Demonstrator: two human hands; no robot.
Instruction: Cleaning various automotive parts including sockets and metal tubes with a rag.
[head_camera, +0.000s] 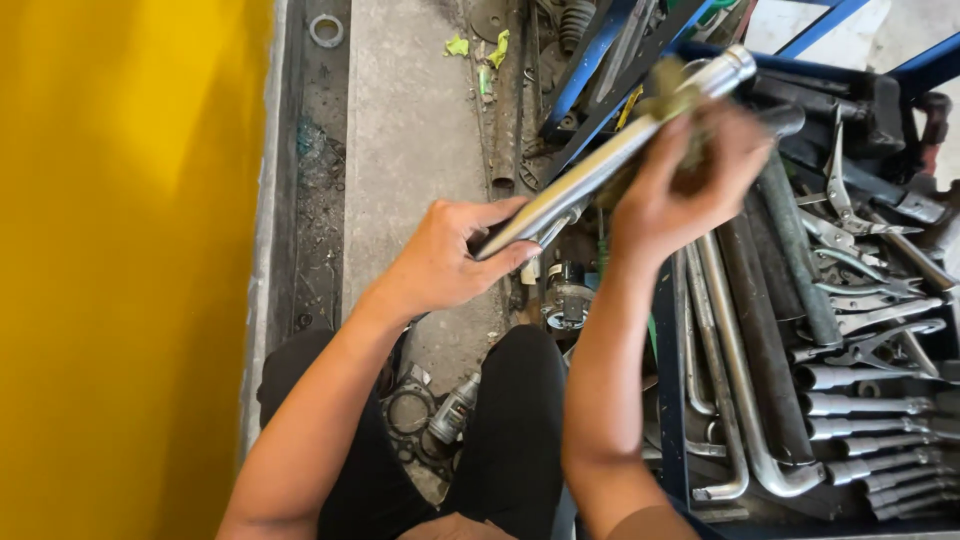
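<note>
I see my left hand (440, 262) clamped on the lower end of a long chrome wrench (610, 155), held above the blue tool tray (668, 400); my right hand (690, 180) presses a rag (668, 88) near its top, wiping seemingly midway.

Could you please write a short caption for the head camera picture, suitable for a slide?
Left hand holds a long metal tool while the right hand rubs it above a tool tray.

Floor (410, 130): grey concrete.
Ring (326, 30): at 11 o'clock.
Green scraps (480, 48): at 12.
Gasket (408, 410): at 6.
</note>
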